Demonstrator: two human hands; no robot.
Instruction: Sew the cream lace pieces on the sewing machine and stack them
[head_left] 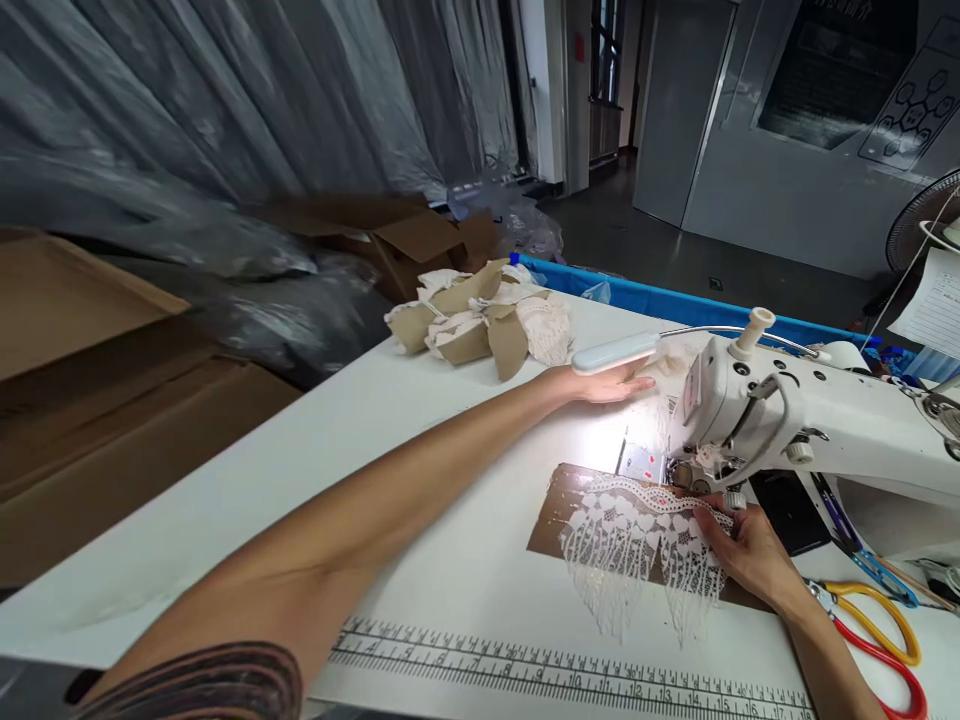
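White sewing table [420, 440], printed ruler [525, 670] along the near edge; grey plastic sheeting [225, 120] behind. Cardboard boxes [90, 400] at left, contents hidden; open box [397, 235] further back. Blue bin [675, 300] past the far edge, contents unclear. Pile of brown and lace pieces [480, 320] at the far edge. Left hand [607, 383] flat, fingers spread out straight, under the lamp [615, 353]. Right hand [746, 548] has bent fingertips on the lace [637, 545]; pinch or press, cannot tell. Lace lies on brown fabric [551, 520] at the sewing machine [825, 410] needle. Scissors [877, 630] at right.
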